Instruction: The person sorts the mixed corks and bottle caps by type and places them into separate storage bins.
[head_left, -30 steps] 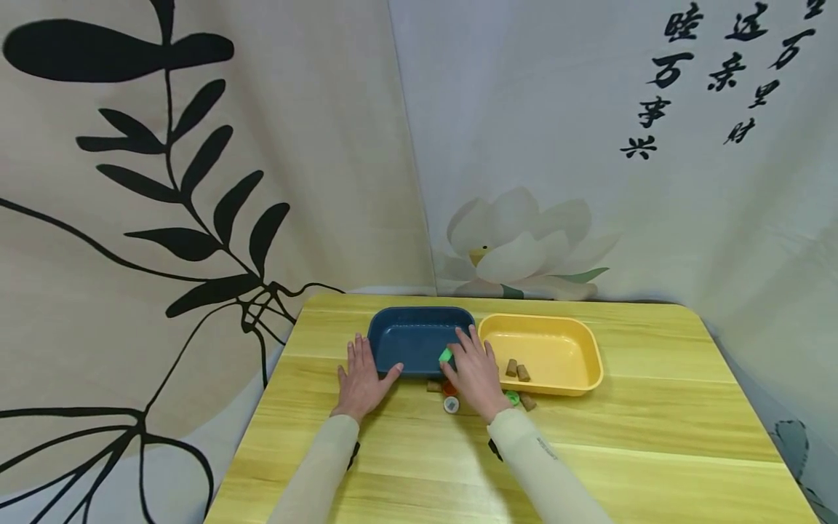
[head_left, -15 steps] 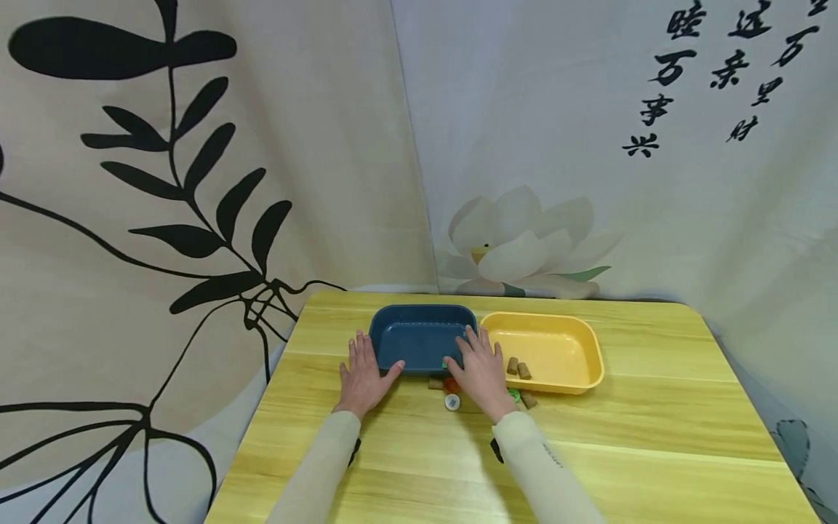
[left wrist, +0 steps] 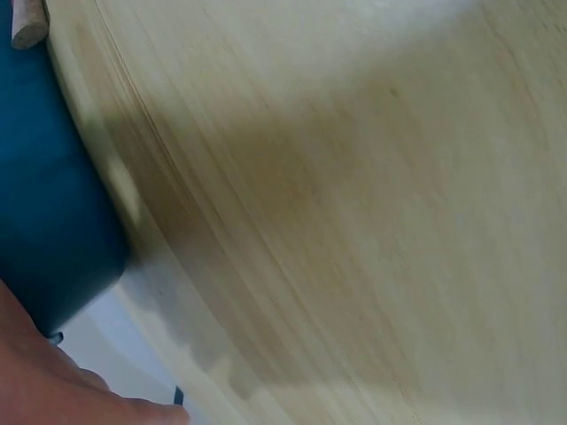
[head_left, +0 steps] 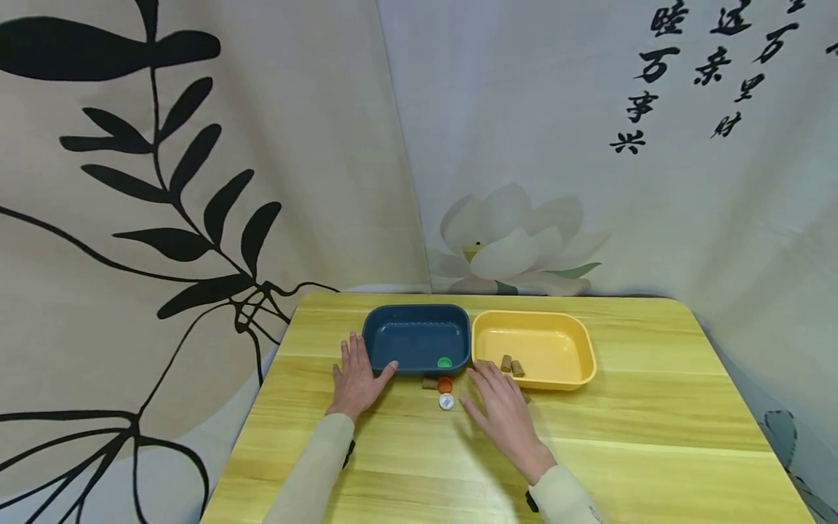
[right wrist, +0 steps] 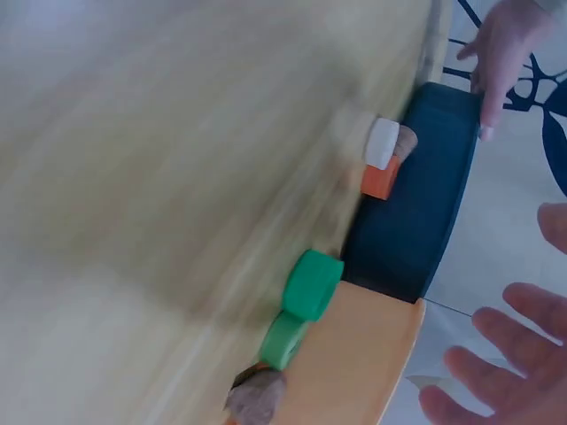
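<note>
My left hand [head_left: 357, 382], fingers straight, rests at the left front corner of a dark blue tray [head_left: 416, 370]. Inside that tray lies a green bottle cap [head_left: 444, 362]. My right hand [head_left: 504, 411] holds nothing; its fingers are spread in front of a yellow tray [head_left: 583, 378], hiding small things beneath in the head view. In the right wrist view those show as a bright green cap [right wrist: 312, 285], a paler green cap [right wrist: 283, 339] and a brown cork [right wrist: 255, 395] along the yellow tray's front.
Before the blue tray lie an orange cap [head_left: 445, 385], a white cap [head_left: 447, 402] and a cork [head_left: 429, 383]. Two corks [head_left: 518, 369] are in the yellow tray, which stands right of the blue one. A printed curtain [head_left: 327, 182] hangs behind the wooden table [head_left: 655, 407].
My right hand has let go of the green cap, which now lies in the blue tray. It has drawn back and right, to the yellow tray's front. The left hand has stayed put.
</note>
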Action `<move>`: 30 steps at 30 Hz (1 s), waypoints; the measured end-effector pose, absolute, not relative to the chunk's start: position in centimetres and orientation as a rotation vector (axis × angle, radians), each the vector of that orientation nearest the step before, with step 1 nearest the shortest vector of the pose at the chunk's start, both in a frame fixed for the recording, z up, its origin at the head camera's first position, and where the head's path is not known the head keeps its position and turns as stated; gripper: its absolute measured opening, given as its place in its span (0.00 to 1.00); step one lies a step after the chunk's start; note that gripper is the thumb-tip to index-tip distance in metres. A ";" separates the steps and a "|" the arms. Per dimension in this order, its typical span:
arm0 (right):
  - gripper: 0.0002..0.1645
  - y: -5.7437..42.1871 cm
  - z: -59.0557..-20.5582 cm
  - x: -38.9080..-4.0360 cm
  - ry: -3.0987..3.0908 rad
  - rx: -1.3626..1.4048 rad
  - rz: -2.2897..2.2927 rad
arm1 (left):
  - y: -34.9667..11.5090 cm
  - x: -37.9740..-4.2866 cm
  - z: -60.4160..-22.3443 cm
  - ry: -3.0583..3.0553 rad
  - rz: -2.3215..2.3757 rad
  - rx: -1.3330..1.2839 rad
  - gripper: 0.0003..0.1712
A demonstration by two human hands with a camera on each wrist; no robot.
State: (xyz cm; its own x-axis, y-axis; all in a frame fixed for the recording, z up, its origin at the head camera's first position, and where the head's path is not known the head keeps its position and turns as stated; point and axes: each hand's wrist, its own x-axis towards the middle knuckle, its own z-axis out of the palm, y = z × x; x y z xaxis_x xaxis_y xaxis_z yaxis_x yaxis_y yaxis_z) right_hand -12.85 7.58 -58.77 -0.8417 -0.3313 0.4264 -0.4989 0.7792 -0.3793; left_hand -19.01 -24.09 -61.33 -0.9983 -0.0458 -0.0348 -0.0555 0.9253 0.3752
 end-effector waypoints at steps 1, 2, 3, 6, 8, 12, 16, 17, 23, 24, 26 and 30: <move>0.33 7.8 -58.9 -12.5 -2.631 0.651 0.693 | -24.2 -19.0 -61.3 3.057 0.597 -0.082 0.66; 0.33 8.1 -59.0 -12.3 -2.630 0.665 0.689 | -24.3 -19.0 -61.2 3.058 0.595 -0.083 0.66; 0.33 8.3 -59.1 -12.1 -2.633 0.673 0.688 | -24.4 -19.0 -61.2 3.059 0.591 -0.085 0.66; 0.33 8.6 -59.5 -11.5 -2.655 0.697 0.676 | -24.6 -18.9 -61.1 3.060 0.590 -0.087 0.66; 0.33 8.7 -59.8 -11.3 -2.671 0.730 0.665 | -24.6 -18.9 -61.1 3.062 0.591 -0.087 0.66; 0.33 8.1 -60.4 -11.0 -2.689 0.804 0.643 | -24.7 -18.9 -61.1 3.068 0.600 -0.086 0.66; 0.34 6.9 -60.8 -11.0 -2.700 0.857 0.613 | -24.8 -18.8 -61.2 3.078 0.593 -0.089 0.66; 0.35 6.5 -60.9 -11.1 -2.701 0.869 0.602 | -24.8 -18.9 -61.2 3.082 0.588 -0.088 0.67; 0.36 4.4 -61.8 -11.4 -2.731 0.857 0.543 | -24.7 -19.1 -61.4 3.084 0.584 -0.081 0.67; 0.36 4.2 -62.0 -11.5 -2.740 0.844 0.535 | -24.6 -19.1 -61.4 3.082 0.587 -0.080 0.67; 0.36 3.8 -62.1 -11.6 -2.767 0.826 0.519 | -24.6 -19.1 -61.5 3.079 0.588 -0.081 0.67; 0.34 3.3 -62.2 -11.8 -2.825 0.810 0.503 | -24.5 -19.1 -61.4 3.068 0.617 -0.082 0.67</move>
